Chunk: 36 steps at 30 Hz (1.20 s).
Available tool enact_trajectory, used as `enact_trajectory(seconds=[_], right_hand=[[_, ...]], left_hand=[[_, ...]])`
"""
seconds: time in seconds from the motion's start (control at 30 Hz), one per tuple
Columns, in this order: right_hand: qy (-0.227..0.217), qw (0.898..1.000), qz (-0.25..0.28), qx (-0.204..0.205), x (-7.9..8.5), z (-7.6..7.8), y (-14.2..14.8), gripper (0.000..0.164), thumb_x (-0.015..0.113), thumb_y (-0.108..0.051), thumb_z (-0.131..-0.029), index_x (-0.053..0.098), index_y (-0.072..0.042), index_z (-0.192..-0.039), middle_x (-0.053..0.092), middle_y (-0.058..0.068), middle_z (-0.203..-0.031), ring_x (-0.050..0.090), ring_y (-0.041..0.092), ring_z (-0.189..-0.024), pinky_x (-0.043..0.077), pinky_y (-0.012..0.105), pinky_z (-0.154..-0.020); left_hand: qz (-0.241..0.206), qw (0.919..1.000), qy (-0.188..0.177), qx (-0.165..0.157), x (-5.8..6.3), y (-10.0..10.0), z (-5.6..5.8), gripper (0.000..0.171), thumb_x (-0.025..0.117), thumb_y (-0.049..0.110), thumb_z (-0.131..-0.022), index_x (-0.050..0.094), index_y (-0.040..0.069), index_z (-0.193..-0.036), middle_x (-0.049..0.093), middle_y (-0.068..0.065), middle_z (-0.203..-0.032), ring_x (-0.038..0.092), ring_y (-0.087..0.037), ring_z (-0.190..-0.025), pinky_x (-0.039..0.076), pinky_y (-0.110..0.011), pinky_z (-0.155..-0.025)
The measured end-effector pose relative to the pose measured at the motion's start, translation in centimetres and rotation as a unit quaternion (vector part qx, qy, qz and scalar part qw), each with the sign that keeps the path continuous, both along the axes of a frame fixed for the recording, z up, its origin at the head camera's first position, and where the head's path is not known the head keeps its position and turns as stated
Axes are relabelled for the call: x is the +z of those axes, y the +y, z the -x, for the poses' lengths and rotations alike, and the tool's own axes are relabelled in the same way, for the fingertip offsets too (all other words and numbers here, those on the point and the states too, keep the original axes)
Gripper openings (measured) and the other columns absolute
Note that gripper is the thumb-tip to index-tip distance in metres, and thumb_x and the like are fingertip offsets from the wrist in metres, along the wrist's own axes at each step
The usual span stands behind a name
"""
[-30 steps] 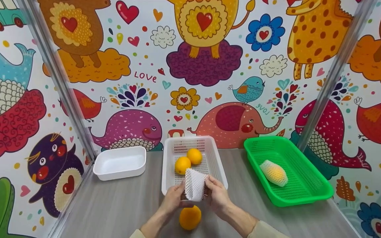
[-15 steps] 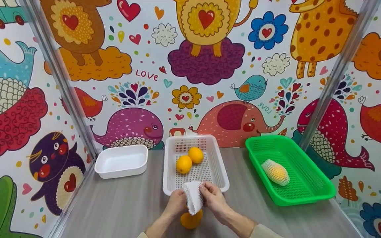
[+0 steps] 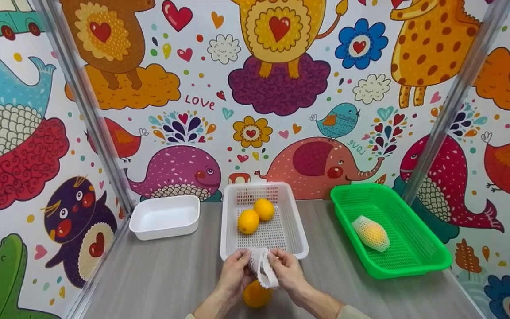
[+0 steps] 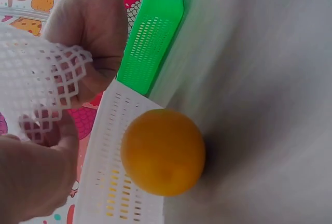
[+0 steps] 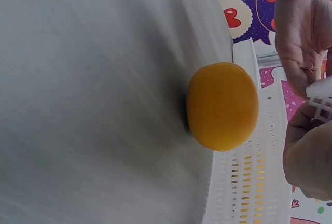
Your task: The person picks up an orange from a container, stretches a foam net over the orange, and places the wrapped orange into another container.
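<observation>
Cartoon animals crowd the printed walls [image 3: 277, 84] behind a gray wood-grain table [image 3: 162, 266], where a loose orange [image 3: 257, 296] sits just in front of me, on my side of the white basket [image 3: 300, 227]. With my left hand [image 3: 233, 272] and right hand [image 3: 288, 270], I pinch a white net sleeve [image 3: 255, 261] from either side, well above the tabletop, its gaping end tipped down toward the orange. That alignment is what matters, in my judgment: from overhead the fruit lies almost straight below the mesh, toward my body and between my wrists, a touch closer to my left hand. Both wrist views show it apart from my fingers. Nearly round, it looks slightly longer one way from the right wrist. Two oranges [image 3: 248, 221] rest in the white basket; a netted fruit [image 3: 371, 234] lies in the green one [image 3: 403, 248], off to my right. From overhead, the mesh hides the loose orange's far edge. Some of my fingertips vanish behind the net, which the left wrist view crops and the right barely catches. I cannot make out a stem.
</observation>
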State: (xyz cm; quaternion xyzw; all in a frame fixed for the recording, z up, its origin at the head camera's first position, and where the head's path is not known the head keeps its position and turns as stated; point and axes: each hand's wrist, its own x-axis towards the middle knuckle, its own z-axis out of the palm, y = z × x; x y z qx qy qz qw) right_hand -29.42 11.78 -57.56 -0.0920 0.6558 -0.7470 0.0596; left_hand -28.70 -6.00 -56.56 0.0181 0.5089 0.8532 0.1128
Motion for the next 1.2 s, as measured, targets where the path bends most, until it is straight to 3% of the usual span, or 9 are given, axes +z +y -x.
enact_trajectory(seconds=[0.1, 0.27, 0.4, 0.63, 0.8, 1.0, 1.2], right_hand=[[-0.020, 1.000, 0.015, -0.007, -0.1, -0.2, 0.1, 0.021, 0.057, -0.015, -0.110, 0.066, 0.004, -0.112, 0.069, -0.003, -0.085, 0.064, 0.007, -0.074, 0.054, 0.021, -0.066], [-0.038, 0.999, 0.028, -0.007, -0.8, -0.6, 0.4, 0.019, 0.058, -0.015, -0.109, 0.065, 0.002, -0.108, 0.067, -0.004, -0.084, 0.062, 0.006, -0.074, 0.052, 0.020, -0.065], [-0.037, 0.999, 0.023, -0.006, -2.0, -0.8, 0.5, 0.019, 0.057, -0.012, -0.109, 0.065, 0.006, -0.106, 0.069, -0.004, -0.082, 0.064, 0.005, -0.072, 0.054, 0.021, -0.065], [0.002, 1.000, -0.020, -0.015, -4.7, -0.8, 0.6, 0.030, 0.055, -0.005, -0.108, 0.056, 0.025, -0.112, 0.069, -0.002, -0.081, 0.064, 0.005, -0.070, 0.054, 0.019, -0.065], [0.021, 0.995, -0.080, -0.048, -6.2, -0.6, 0.6, 0.027, 0.059, -0.006, -0.106, 0.060, 0.021, -0.105, 0.064, -0.002, -0.077, 0.057, 0.004, -0.065, 0.048, 0.018, -0.060], [0.031, 0.991, -0.106, -0.075, -7.3, -0.1, 0.5, 0.023, 0.061, -0.006, -0.104, 0.064, 0.017, -0.102, 0.071, 0.007, -0.080, 0.060, 0.005, -0.065, 0.050, 0.020, -0.060], [0.044, 0.983, -0.149, -0.100, -7.9, 0.2, 0.3, 0.019, 0.064, -0.008, -0.103, 0.068, 0.011, -0.101, 0.073, 0.006, -0.080, 0.062, 0.006, -0.066, 0.052, 0.022, -0.060]], left_hand=[[0.026, 0.9996, -0.003, 0.005, -0.3, 0.0, -0.1, 0.025, 0.043, 0.020, -0.115, 0.061, 0.003, -0.113, 0.073, -0.004, -0.097, 0.071, -0.016, -0.085, 0.060, -0.033, -0.074], [0.115, 0.9930, 0.005, 0.025, -1.0, -0.1, -0.3, 0.022, 0.047, 0.018, -0.113, 0.063, 0.004, -0.106, 0.072, -0.001, -0.090, 0.068, -0.015, -0.077, 0.056, -0.029, -0.066], [0.193, 0.9801, 0.031, 0.037, -1.8, -0.6, -0.4, 0.019, 0.049, 0.014, -0.111, 0.061, 0.001, -0.105, 0.071, -0.003, -0.095, 0.067, -0.017, -0.083, 0.056, -0.031, -0.069], [0.261, 0.9600, 0.088, 0.051, -3.5, -1.5, -0.7, 0.017, 0.052, 0.008, -0.108, 0.060, -0.006, -0.105, 0.070, -0.007, -0.094, 0.063, -0.015, -0.083, 0.054, -0.032, -0.071], [0.320, 0.9352, 0.127, 0.082, -5.3, -1.8, -0.7, 0.010, 0.057, 0.005, -0.104, 0.060, -0.002, -0.097, 0.070, -0.007, -0.089, 0.061, -0.013, -0.079, 0.052, -0.028, -0.069], [0.370, 0.9105, 0.137, 0.122, -7.0, -1.9, -0.7, 0.005, 0.062, 0.003, -0.100, 0.061, 0.002, -0.095, 0.065, -0.004, -0.082, 0.058, -0.014, -0.075, 0.048, -0.029, -0.067], [0.456, 0.8664, 0.128, 0.159, -7.7, -1.4, -0.4, 0.005, 0.062, 0.007, -0.101, 0.062, 0.005, -0.097, 0.063, -0.001, -0.082, 0.058, -0.015, -0.077, 0.049, -0.034, -0.070]])
